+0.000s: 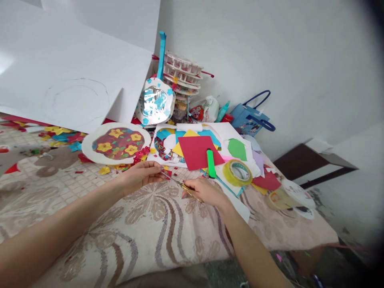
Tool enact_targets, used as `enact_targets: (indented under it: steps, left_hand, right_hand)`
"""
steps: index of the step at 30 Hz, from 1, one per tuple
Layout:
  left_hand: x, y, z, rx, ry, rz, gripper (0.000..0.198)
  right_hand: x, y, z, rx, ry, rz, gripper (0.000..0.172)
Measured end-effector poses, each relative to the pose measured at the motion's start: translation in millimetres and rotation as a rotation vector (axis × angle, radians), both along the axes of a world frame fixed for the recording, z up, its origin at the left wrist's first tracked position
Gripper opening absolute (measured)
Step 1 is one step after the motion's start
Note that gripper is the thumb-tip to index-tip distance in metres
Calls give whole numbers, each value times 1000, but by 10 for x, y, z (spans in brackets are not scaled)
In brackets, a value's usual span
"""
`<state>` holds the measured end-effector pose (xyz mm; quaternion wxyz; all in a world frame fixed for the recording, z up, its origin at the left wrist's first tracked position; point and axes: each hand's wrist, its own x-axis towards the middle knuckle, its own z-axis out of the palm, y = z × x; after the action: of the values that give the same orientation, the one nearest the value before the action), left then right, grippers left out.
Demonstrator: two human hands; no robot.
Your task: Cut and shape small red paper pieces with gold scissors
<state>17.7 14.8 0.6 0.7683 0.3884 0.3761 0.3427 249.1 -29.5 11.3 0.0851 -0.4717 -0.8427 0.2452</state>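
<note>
The scissors (183, 187) at frame centre show thin, shiny metal blades and glossy yellow handles. The tablecloth (150, 228) beneath is matt woven cloth with a floral print. The red sheet (195, 152) is smooth matt paper. The tape roll (238, 173) at centre right is glossy, translucent plastic. The green marker (211, 163) looks like smooth plastic.

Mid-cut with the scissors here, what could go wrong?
1. The left hand pinches a tiny red scrap right at the tips of the scissors held in the right hand; fingertips may get nipped.
2. The scrap could slip and vanish among the paper bits on the patterned cloth.
</note>
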Motion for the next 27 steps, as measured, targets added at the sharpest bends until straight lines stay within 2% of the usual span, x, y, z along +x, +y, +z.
enact_targets:
  steps: [6, 12, 15, 19, 23, 27]
  left_hand:
    - [-15, 32, -10, 64, 49, 11, 7]
    - [-31, 92, -49, 175, 150, 74, 17]
    - [-60, 135, -102, 244, 179, 119, 22]
    - [-73, 156, -137, 267, 168, 168, 24]
    - [-54, 119, -83, 190, 91, 155, 17]
    - [-51, 78, -24, 55, -30, 110, 6]
  right_hand:
    - [-55, -1, -139, 161, -25, -64, 27]
    - [-90, 0, -217, 178, -91, -91, 29]
    - [-68, -1, -210, 138, -31, -82, 26]
    - [-33, 5, -184, 65, 141, -137, 26]
    - [-26, 2, -208, -68, 300, -193, 30]
    - [-38, -27, -256, -232, 349, -201, 27]
